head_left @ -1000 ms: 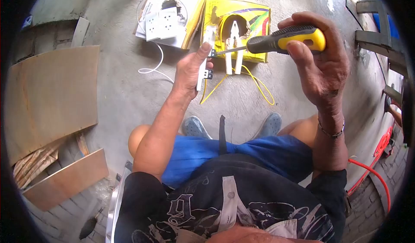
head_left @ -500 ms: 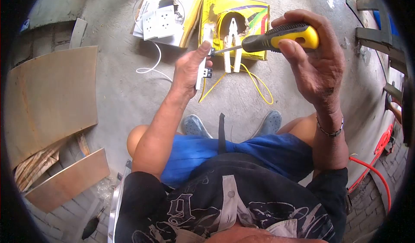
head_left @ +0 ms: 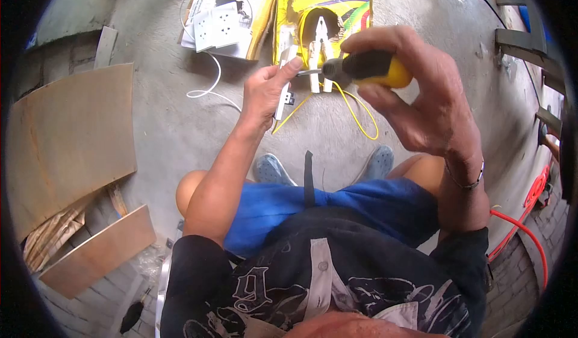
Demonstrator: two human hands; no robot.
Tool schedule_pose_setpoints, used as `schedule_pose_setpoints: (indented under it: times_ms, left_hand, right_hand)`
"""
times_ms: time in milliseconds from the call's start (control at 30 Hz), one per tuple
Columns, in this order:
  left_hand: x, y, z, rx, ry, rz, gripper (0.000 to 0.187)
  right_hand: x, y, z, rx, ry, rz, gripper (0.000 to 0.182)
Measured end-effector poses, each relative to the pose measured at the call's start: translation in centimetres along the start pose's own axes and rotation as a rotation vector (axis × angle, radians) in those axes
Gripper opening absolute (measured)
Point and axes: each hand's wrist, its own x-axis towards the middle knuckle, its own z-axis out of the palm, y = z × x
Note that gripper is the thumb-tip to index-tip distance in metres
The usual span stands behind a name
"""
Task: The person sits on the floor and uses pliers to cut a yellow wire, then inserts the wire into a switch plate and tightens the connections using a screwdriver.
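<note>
Held on edge in my left hand [head_left: 265, 91] is a white socket plate [head_left: 281, 102], its black-and-white terminal block [head_left: 289, 98] facing right. My left thumb presses near the top of the plate. My right hand [head_left: 430, 94] is closed around the yellow and black handle of a screwdriver [head_left: 367, 70]. The screwdriver's shaft points left and its tip meets the back of the plate by my left thumb; the exact contact is hidden. Just beyond, white-handled pliers [head_left: 319, 52] lie on a yellow cable box [head_left: 355, 13].
A white box [head_left: 256, 22] with two socket plates [head_left: 215, 26] on it lies at the far left, with white cable [head_left: 214, 85] trailing. Yellow wire [head_left: 370, 124] loops on the concrete floor. Boards [head_left: 75, 139] lean at left; a red hose [head_left: 524, 232] lies right.
My right hand and the screwdriver have moved left, closer to my left hand, and the handle has turned in my fingers. My left hand keeps its grip on the socket plate.
</note>
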Motion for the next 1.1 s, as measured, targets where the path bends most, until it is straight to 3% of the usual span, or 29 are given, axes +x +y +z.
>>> schedule_pose_setpoints:
  times_ms: [133,267,333,467,533,733,933,1100]
  left_hand:
    - [-0.5,0.1,0.4,-0.015,-0.021,0.030,0.048]
    - [-0.9,0.4,0.8,0.070,-0.014,0.027,0.042]
    - [-1.1,0.2,0.8,0.102,-0.010,0.025,0.041]
    - [-1.3,-0.4,0.8,0.075,-0.023,-0.009,0.042]
    - [-1.3,-0.8,0.9,0.038,-0.005,-0.001,0.044]
    - [-1.4,-0.6,1.3,0.054,0.013,0.019,0.039]
    - [-1.5,-1.5,1.2,0.037,-0.014,-0.024,0.039]
    - [-1.8,-1.8,1.6,0.057,0.035,0.046,0.037]
  right_hand:
    - [0.1,0.3,0.9,-0.182,0.229,0.082,0.036]
    - [0.2,-0.3,0.8,-0.269,0.188,0.131,0.034]
    - [0.2,-0.5,0.9,-0.271,0.164,0.259,0.032]
    - [-0.3,0.0,1.0,-0.255,0.174,0.170,0.031]
    - [-0.5,0.3,0.2,-0.210,0.044,0.061,0.029]
    - [-0.8,-0.8,0.7,-0.226,0.131,0.290,0.028]
    - [-1.1,-0.8,0.7,-0.241,0.054,0.141,0.027]
    - [-1.4,-0.2,0.8,-0.215,0.063,0.225,0.027]
